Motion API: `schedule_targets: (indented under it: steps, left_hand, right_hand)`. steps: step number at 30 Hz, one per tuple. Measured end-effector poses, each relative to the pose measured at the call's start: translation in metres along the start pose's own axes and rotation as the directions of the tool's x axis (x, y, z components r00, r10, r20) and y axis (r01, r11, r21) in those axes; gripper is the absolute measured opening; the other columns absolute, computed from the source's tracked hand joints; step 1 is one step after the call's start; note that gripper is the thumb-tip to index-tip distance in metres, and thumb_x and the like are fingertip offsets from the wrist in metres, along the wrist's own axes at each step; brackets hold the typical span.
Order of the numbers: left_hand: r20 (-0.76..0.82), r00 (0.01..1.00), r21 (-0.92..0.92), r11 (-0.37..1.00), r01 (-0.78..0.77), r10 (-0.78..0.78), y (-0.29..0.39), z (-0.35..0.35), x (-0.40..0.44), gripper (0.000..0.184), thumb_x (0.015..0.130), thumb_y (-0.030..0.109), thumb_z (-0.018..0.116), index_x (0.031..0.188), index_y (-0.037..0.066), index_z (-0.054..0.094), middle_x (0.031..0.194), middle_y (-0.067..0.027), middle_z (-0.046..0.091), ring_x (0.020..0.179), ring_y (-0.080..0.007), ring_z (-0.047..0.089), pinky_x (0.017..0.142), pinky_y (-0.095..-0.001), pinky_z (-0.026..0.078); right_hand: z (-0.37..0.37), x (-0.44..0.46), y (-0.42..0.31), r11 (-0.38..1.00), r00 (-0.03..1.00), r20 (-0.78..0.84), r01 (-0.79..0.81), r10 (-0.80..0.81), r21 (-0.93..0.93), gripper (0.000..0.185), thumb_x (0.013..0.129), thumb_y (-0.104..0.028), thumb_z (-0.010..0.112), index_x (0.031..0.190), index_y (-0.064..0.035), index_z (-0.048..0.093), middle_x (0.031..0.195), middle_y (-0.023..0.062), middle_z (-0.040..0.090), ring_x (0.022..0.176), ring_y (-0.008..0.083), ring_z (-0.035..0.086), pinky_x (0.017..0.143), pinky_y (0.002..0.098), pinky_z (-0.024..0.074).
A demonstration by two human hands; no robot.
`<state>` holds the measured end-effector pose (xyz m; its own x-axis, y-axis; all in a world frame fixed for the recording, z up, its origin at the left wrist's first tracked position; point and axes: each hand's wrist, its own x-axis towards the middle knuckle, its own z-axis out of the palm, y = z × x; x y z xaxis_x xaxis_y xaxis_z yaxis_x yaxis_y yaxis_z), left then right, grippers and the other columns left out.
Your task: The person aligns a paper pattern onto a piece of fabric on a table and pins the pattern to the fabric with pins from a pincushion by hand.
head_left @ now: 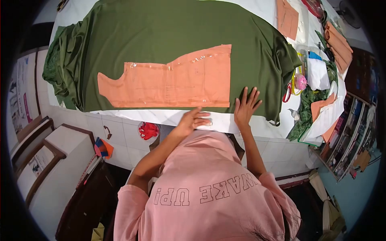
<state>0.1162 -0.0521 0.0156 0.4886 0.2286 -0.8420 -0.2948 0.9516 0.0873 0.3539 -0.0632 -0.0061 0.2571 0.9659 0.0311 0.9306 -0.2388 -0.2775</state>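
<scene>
one white table (161,116) bears slippery-looking olive satin-like cloth (132,28), a taped orange pattern piece (185,82) atop near the front edge; the right hand (247,109), spread flat on cloth, could slide, skewing both. left hand (192,121) loosely curled; cannot tell if holding anything.

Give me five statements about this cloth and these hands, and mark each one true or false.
1. The orange pattern piece lies on the green cloth. True.
2. The right hand is clenched into a fist at all times here. False: it is opened out, reaching onto the green cloth.
3. The left hand is at the near edge of the table. True.
4. The orange pattern piece covers the whole green cloth. False: much of it shows bare.
5. A pink round item sits right of the green cloth. True.
</scene>
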Motion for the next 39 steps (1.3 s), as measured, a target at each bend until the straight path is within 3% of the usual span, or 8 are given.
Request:
schedule_targets:
  steps: [9,19,21,22,25,27,31,39]
  left_hand:
    - [-0.411,0.843,-0.134,0.892,-0.432,0.346,0.038,-0.115,-0.05,0.025,0.092,0.024,0.05,0.108,0.004,0.051,0.098,-0.0157,0.064,0.08,-0.0255,0.065,0.062,-0.0266,0.053]
    - [-0.545,0.716,-0.273,0.715,-0.644,0.436,0.107,-0.282,-0.101,0.016,0.087,0.021,0.056,0.099,0.009,0.054,0.071,-0.0086,0.062,0.054,-0.0188,0.059,0.039,-0.0254,0.045]
    - [-0.657,0.463,0.144,0.701,-0.698,0.595,0.116,-0.299,-0.107,0.016,0.082,0.014,0.063,0.093,0.009,0.053,0.067,-0.0061,0.057,0.049,-0.0171,0.056,0.035,-0.026,0.043]
    - [-0.732,0.055,0.443,0.536,-0.718,0.679,0.114,-0.277,-0.113,0.022,0.077,0.009,0.068,0.09,0.007,0.05,0.068,-0.0047,0.055,0.044,-0.0154,0.051,0.031,-0.0256,0.038]
    - [-0.19,-0.264,0.98,0.169,-0.1,0.946,0.119,-0.292,-0.122,0.044,0.069,0.023,0.077,0.095,0.002,0.049,0.069,-0.0055,0.051,0.058,-0.0208,0.053,0.053,-0.0339,0.046]
    - [-0.185,-0.107,0.982,0.187,0.015,0.977,0.123,-0.257,-0.139,0.062,0.067,0.033,0.077,0.109,0.0,0.046,0.085,-0.0122,0.052,0.085,-0.0302,0.053,0.075,-0.0409,0.045]
    - [-0.03,-0.022,0.968,0.034,0.247,0.999,0.133,-0.248,-0.134,0.074,0.065,0.036,0.077,0.12,0.001,0.042,0.105,-0.0191,0.047,0.1,-0.0369,0.047,0.085,-0.0453,0.04]
    - [0.174,0.062,0.978,-0.18,0.107,0.983,0.173,-0.261,-0.127,0.074,0.065,0.033,0.077,0.122,0.002,0.043,0.114,-0.0202,0.044,0.106,-0.0388,0.043,0.089,-0.0458,0.038]
  right_hand:
    - [0.005,-0.017,0.015,0.987,0.999,-0.033,0.01,-0.016,-0.158,0.058,0.092,-0.039,0.039,0.144,-0.0201,0.022,0.151,0.0108,0.011,0.138,0.0323,0.009,0.105,0.0587,0.0027]
    - [0.004,-0.018,0.011,0.976,0.998,-0.059,-0.044,0.032,-0.214,0.052,0.093,-0.035,0.04,0.141,-0.0178,0.03,0.148,0.0132,0.019,0.136,0.0352,0.016,0.106,0.0566,0.0128]
    - [0.023,-0.022,0.016,0.992,0.989,-0.147,-0.035,0.017,-0.123,0.046,0.091,-0.033,0.044,0.133,-0.0134,0.039,0.142,0.0166,0.027,0.13,0.0365,0.025,0.102,0.0554,0.0199]
    - [0.024,-0.022,0.021,1.0,0.974,-0.227,0.006,-0.01,-0.019,0.041,0.089,-0.03,0.048,0.124,-0.009,0.049,0.136,0.02,0.036,0.124,0.0378,0.035,0.098,0.0541,0.027]
    - [0.006,-0.023,-0.009,0.983,0.978,-0.11,-0.172,0.179,0.068,0.019,0.083,-0.023,0.057,0.087,-0.0043,0.06,0.102,0.0189,0.055,0.094,0.0351,0.049,0.081,0.047,0.037]
    - [0.008,-0.022,-0.025,0.957,0.961,-0.079,-0.251,0.263,0.143,0.021,0.08,-0.024,0.061,0.076,-0.0037,0.061,0.089,0.0163,0.057,0.087,0.0334,0.051,0.077,0.0454,0.0379]
    - [0.025,-0.018,-0.03,0.809,0.899,0.033,-0.409,0.437,0.422,0.026,0.072,-0.03,0.071,0.074,-0.0042,0.065,0.07,0.0109,0.055,0.079,0.0304,0.052,0.072,0.0428,0.04]
    - [0.027,-0.027,-0.047,0.88,0.86,-0.184,-0.463,0.475,0.108,0.023,0.066,-0.031,0.075,0.072,-0.0096,0.067,0.074,0.0083,0.06,0.078,0.0271,0.057,0.07,0.0435,0.0436]
